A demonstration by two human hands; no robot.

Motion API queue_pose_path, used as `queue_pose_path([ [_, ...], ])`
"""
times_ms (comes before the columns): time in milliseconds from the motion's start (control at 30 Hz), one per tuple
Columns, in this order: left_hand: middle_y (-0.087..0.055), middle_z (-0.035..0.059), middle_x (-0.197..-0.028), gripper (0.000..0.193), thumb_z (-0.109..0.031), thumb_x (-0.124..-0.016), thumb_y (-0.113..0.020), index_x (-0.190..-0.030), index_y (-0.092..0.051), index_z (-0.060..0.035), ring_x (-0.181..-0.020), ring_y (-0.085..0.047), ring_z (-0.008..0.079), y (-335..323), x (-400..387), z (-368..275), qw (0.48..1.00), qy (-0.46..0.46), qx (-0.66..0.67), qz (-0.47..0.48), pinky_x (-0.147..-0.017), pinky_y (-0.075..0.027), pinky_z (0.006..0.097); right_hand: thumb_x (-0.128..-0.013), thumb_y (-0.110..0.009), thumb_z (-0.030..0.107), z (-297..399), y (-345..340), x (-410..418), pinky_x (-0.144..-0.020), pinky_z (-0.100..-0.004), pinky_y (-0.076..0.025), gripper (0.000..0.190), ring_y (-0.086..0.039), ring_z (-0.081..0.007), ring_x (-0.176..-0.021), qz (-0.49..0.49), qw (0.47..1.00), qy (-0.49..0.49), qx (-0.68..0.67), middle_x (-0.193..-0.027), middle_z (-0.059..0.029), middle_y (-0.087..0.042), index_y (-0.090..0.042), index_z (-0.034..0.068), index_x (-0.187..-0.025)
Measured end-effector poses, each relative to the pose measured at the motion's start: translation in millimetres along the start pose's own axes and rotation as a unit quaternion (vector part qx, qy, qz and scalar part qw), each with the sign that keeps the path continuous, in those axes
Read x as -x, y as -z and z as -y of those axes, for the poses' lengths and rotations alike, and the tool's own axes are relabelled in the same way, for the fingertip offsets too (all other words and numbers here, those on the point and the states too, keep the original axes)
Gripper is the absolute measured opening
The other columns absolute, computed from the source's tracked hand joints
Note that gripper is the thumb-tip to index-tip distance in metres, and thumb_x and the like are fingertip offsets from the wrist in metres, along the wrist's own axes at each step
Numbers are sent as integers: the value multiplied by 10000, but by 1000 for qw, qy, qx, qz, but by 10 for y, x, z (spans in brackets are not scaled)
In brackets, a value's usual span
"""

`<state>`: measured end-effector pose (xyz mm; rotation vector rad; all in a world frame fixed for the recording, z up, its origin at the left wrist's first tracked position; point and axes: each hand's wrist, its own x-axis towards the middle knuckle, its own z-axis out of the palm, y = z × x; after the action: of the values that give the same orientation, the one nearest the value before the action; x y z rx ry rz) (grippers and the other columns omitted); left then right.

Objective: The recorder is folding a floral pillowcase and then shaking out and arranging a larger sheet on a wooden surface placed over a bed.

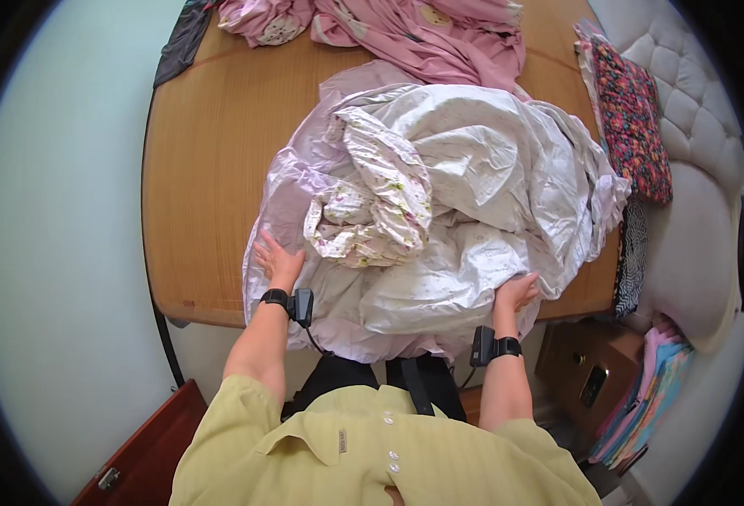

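A crumpled white bed cover (pixel 473 152) with a faint print and lilac edges lies heaped before me on a wooden platform (pixel 207 190). On top of it rests a twisted white floral cloth (pixel 391 183) with green and purple flowers. My left hand (pixel 278 259) lies on the lilac border at the heap's left side, fingers spread, holding nothing. At the near right, my right hand (pixel 517 291) has its fingers curled around a fold of the bed cover; the fingertips are partly hidden. The cover's lilac edge hangs over the platform's front.
Pink printed bedding (pixel 422 38) lies at the far side, near a dark grey cloth (pixel 185 44). A multicoloured floral pillow (pixel 631 120) leans by a tufted headboard (pixel 681 82). A brown cabinet (pixel 587 373) and folded fabrics (pixel 643 392) stand at the lower right, a reddish wooden panel (pixel 150 449) lower left.
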<state>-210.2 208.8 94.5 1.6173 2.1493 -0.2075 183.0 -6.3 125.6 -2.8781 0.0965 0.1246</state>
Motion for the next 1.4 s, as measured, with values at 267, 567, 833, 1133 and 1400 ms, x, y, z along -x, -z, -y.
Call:
queue_pose_path([
  [267,-674,128,-805,367,-308,-753,-665,-988,-648,-26,-772,-641,230,-226,518,976,932,-79,172,310,-734,-485,368,-692,-536,67,1156,-64,1061,-973,-482,-329,611,-400,-417,-1161,31,839,535,-98,-1267,-242,-401,-439,59,-1295],
  [567,-582,-15,-693,124,-162,-849,-587,-794,-635,-61,-599,-536,102,763,556,1834,789,128,537,269,-541,-446,276,-769,-639,219,2005,-318,1716,-754,-394,-468,374,-601,-301,-807,426,787,445,-21,-861,-160,-621,-583,12,-1076],
  [833,-598,37,-958,192,-184,-882,-549,-1047,-583,-92,-815,-579,174,2323,-738,3240,572,135,777,-226,-719,-505,334,-825,-598,132,3513,1432,-92,-844,-361,-477,309,-591,-249,-983,-87,714,628,-298,-1026,-161,-626,-571,1,-1104],
  [1133,-625,112,-827,271,-231,-829,-584,-947,-615,11,-805,-618,245,653,340,4451,704,479,509,-123,-633,-512,373,-666,-722,299,569,324,-696,-625,-419,-469,509,-591,-340,-736,160,968,115,-155,-866,-141,-617,-520,60,-1067],
  [1400,-527,236,-1179,535,-216,-707,-601,-1197,-504,-25,-1107,-484,386,886,-251,3149,969,211,35,-122,-970,-352,451,-713,-651,314,-1072,-292,42,-485,-426,-441,393,-511,-239,-559,144,898,-333,-250,-795,-114,-567,-581,12,-954],
])
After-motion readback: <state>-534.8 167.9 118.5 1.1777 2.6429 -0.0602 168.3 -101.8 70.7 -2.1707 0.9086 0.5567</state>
